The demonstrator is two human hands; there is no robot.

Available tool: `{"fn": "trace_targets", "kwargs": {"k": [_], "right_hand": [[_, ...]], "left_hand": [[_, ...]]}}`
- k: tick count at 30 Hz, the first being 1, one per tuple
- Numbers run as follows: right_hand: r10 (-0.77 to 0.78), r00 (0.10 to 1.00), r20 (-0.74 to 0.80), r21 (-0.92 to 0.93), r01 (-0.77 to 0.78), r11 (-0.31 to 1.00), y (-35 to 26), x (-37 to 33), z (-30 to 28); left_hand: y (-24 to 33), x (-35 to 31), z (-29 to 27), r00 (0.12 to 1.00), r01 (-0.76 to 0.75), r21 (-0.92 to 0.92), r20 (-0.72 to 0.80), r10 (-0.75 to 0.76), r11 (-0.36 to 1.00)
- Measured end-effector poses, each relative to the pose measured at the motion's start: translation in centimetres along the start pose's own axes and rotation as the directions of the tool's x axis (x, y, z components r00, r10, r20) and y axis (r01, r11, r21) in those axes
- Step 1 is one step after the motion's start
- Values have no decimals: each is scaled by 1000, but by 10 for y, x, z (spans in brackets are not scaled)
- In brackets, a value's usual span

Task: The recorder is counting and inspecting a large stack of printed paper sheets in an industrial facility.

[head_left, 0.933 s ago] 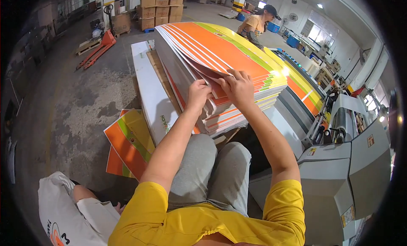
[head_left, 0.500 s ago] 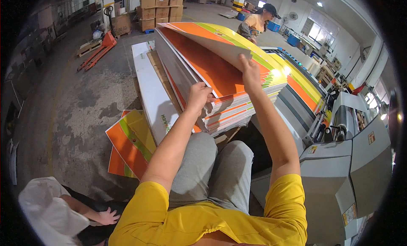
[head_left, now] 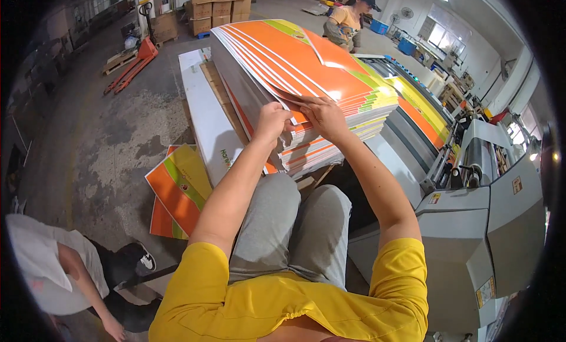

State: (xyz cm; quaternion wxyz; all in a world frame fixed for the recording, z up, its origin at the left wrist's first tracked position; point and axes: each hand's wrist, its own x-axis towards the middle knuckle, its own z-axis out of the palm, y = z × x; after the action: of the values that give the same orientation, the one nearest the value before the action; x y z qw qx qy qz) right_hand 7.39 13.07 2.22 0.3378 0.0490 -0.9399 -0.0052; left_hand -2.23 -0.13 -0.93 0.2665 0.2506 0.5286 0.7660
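A tall stack of printed sheets point(head_left: 283, 53), orange with green and yellow bands, stands in front of me. Its top sheets lie fanned out in overlapping steps. At the stack's near left corner my left hand point(head_left: 274, 125) is closed, pinching the sheet edges between thumb and fingers. My right hand point(head_left: 324, 118) is just to the right of it, its fingers closed over the near edge of a slightly raised top sheet. The thumb of that hand is partly hidden.
Left of the stack lies a long white board point(head_left: 203, 106); loose printed sheets point(head_left: 177, 188) rest on the floor. A grey machine point(head_left: 448, 242) stands close on the right. One person point(head_left: 47, 265) is at lower left, another point(head_left: 348, 23) beyond the stack. A red pallet jack point(head_left: 138, 62) stands farther left.
My right hand has come down and left from holding up a sheet's corner to beside my left hand. The lifted sheets now lie fanned. The lower-left person's arm has moved down.
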Motion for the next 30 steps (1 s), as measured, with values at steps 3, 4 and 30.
{"fn": "trace_targets", "kwargs": {"k": [3,4,30], "right_hand": [[16,999,41,-14,-16,1000,0,-2,1],[11,999,38,11,-11,1000,-1,1,0],[296,955,-22,351,-270,897,9,-1,-10]], "left_hand": [[2,-4,-2,1000,-18,9,-3,18,1000],[3,-4,-4,1000,-21,12,-7,21,1000],[48,-5,-28,397,-893,448,831,390,-44]]}}
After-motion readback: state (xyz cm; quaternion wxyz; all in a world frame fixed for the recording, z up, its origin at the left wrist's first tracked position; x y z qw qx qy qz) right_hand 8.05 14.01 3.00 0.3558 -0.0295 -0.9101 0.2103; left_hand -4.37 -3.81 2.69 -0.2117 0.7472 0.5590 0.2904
